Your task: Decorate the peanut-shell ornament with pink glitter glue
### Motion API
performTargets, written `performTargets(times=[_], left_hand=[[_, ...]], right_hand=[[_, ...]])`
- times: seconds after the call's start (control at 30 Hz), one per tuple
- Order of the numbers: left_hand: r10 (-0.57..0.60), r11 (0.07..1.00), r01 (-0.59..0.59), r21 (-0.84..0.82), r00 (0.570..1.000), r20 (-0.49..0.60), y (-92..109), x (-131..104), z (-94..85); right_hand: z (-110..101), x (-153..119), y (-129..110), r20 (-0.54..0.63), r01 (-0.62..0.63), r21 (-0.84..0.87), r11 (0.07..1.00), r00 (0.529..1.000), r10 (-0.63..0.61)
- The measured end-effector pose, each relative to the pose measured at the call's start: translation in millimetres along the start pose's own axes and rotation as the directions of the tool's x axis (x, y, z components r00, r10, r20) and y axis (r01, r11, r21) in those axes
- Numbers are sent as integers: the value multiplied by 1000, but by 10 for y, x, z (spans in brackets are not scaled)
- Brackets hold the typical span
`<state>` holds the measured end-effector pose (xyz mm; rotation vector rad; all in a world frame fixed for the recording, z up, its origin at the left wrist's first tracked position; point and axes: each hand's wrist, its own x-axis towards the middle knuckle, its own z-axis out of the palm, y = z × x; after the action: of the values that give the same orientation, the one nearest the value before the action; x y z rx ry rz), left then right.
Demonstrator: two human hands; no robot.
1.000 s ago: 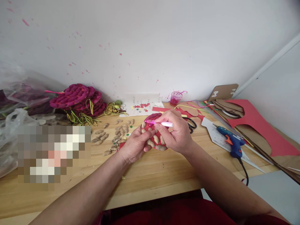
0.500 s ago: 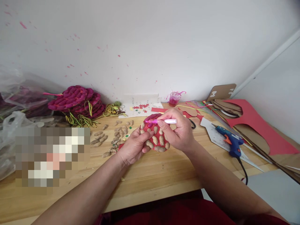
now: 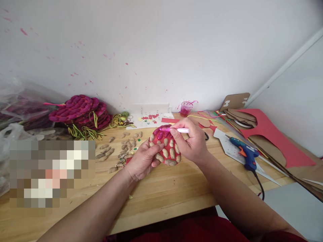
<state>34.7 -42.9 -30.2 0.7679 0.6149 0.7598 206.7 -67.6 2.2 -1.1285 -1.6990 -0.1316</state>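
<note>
My left hand (image 3: 145, 159) grips the left edge of a red disc (image 3: 168, 157) with peanuts stuck on it, holding it above the table with the thumb on top. Peanuts at the disc's far edge are wet with magenta paint; those nearer me are plain tan. My right hand (image 3: 190, 141) is closed around a white-handled paintbrush (image 3: 183, 130). Its magenta-stained tip touches the painted peanuts at the top of the disc. Part of the disc's right side is hidden by my right hand. Loose peanuts (image 3: 128, 144) lie on the table left of the disc.
A cup of magenta paint (image 3: 186, 109) stands by the wall. Painted discs with yarn tassels (image 3: 80, 111) are stacked at left, beside plastic bags (image 3: 15, 134). A blue glue gun (image 3: 246, 153), red sheet (image 3: 275, 134) and cardboard pieces (image 3: 236, 101) are at right. A pixelated patch covers the table's left front.
The brush tip has shifted slightly along the painted peanuts at the disc's far edge. Both hands keep their holds. The whole view has moved a little.
</note>
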Motion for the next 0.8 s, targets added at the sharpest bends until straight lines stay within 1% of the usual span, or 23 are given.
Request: performTargets(times=[0.17, 0.23, 0.33, 0.43, 0.5, 0.53, 0.6, 0.63, 0.7, 0.73, 0.77, 0.8], left_hand=[[-3, 1000, 3, 5, 1000, -23, -1, -1, -6], [0, 1000, 1, 14, 1000, -29, -13, 2, -15], [17, 1000, -16, 20, 1000, -18, -33, 10, -25], [27, 999, -27, 33, 1000, 1, -51, 25, -38], [41, 999, -41, 36, 999, 2, -65, 44, -56], [45, 998, -45, 36, 999, 0, -73, 54, -66], [31, 999, -31, 37, 1000, 3, -89, 75, -83], [20, 999, -20, 38, 1000, 3, -96, 82, -88], [4, 999, -4, 38, 1000, -9, -105, 89, -91], [1, 999, -1, 37, 1000, -20, -107, 89, -89], [1, 999, 0, 37, 1000, -30, -107, 87, -86], [1, 999, 0, 36, 999, -39, -107, 85, -83]], right_hand=[[2, 0, -28, 52, -1, 67, 998, 999, -3], [0, 2, -21, 36, -5, 71, 997, 999, 2], [3, -4, -5, 0, -49, 76, 996, 999, 49], [7, -15, 21, 35, -120, 174, 977, 993, 115], [-14, 8, 78, 28, -187, 248, 951, 982, 186], [-40, 39, 129, -7, -224, 270, 936, 972, 235], [-126, 152, 280, -121, -311, 272, 911, 928, 353], [-184, 233, 380, -164, -348, 253, 903, 904, 395], [-308, 424, 615, -216, -398, 156, 904, 879, 424], [-364, 523, 741, -224, -435, 69, 898, 870, 439], [-410, 618, 864, -206, -484, -50, 874, 861, 465], [-442, 703, 981, -190, -535, -197, 821, 843, 504]])
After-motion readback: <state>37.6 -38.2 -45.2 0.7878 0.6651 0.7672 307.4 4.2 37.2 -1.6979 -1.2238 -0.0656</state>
